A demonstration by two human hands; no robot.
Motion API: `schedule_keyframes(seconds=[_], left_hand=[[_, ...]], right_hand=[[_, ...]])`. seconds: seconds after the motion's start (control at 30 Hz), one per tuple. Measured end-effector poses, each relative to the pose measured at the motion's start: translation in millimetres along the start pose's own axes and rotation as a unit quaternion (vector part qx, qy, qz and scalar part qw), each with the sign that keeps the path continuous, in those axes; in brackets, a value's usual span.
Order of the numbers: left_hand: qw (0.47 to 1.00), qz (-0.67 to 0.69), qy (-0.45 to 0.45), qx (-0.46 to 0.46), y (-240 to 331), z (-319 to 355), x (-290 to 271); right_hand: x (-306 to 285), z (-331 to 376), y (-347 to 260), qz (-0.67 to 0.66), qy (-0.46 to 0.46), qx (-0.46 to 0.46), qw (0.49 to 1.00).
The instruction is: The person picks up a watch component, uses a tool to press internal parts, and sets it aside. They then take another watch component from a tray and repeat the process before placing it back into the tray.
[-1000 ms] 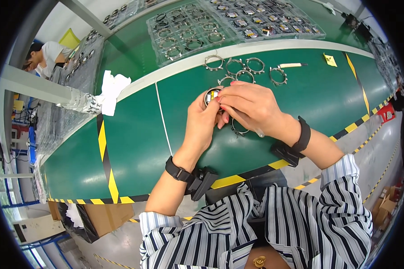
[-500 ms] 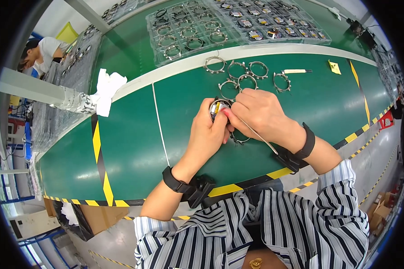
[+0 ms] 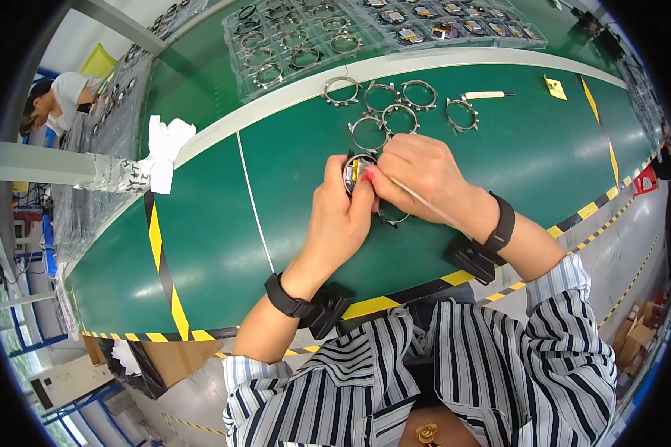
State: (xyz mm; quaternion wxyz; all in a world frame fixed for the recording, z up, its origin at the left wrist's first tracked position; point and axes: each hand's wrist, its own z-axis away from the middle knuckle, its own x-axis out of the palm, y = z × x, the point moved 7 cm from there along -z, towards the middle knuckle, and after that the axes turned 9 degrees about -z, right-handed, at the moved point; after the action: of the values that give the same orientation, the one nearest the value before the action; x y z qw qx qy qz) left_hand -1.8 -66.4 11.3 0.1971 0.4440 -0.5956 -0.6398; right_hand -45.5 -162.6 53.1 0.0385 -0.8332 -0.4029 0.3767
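My left hand (image 3: 339, 220) is closed around a round watch case (image 3: 348, 176); its open inside faces up and shows a yellow-and-white labelled part. My right hand (image 3: 429, 179) is closed on a thin pale rod (image 3: 423, 200), which slants back towards my right wrist. Its fingertips press in at the inside of the watch case, beside my left thumb; the rod's working tip is hidden there. Just below my fingers, a metal watch case ring (image 3: 395, 220) lies partly covered on the green table. Several more watch case rings (image 3: 400, 119) lie beyond my hands.
Behind the pale ledge, a clear tray (image 3: 294, 39) holds watch rings, and another tray (image 3: 441, 31) holds watch modules. A white-handled tool (image 3: 488, 94) and a yellow note (image 3: 554, 87) lie at the right. A cloth-wrapped post (image 3: 115, 171) stands left. A co-worker (image 3: 63, 100) sits at far left.
The view has shifted slightly, so the table's things sit a little higher and further left. The rod now lies closer against my right wrist. Both hands keep their holds.
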Motion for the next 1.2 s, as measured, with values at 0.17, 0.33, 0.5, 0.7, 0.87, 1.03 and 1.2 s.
schedule_keyframes(seconds=[0.17,0.33,0.5,0.7,0.87,1.03,1.2], left_hand=[[0.973,0.180,-0.041,-0.138,-20.8,-5.2,-1.9],[0.946,0.272,-0.036,-0.170,-22.4,-3.8,-6.0],[0.872,0.453,-0.097,-0.159,-9.8,-3.9,2.0],[0.894,0.417,-0.102,-0.127,6.6,0.5,16.6],[0.971,0.166,-0.172,-0.017,12.1,14.0,37.1],[0.993,0.055,-0.108,0.009,10.7,9.1,19.3],[0.996,0.063,-0.069,-0.001,4.5,4.8,14.8]], right_hand=[[-3.7,-7.4,13.6,-0.074,0.014,0.204,0.976],[-31.8,-1.3,-6.8,-0.015,0.019,0.034,0.999],[-47.4,29.3,35.3,0.220,-0.130,0.065,0.965],[-39.0,24.0,22.5,-0.079,0.020,0.330,0.940],[-26.8,46.8,19.5,-0.445,0.096,0.490,0.743],[-125.4,77.5,59.5,-0.280,0.027,0.594,0.753],[-187.3,126.8,97.0,0.098,-0.234,0.530,0.809]])
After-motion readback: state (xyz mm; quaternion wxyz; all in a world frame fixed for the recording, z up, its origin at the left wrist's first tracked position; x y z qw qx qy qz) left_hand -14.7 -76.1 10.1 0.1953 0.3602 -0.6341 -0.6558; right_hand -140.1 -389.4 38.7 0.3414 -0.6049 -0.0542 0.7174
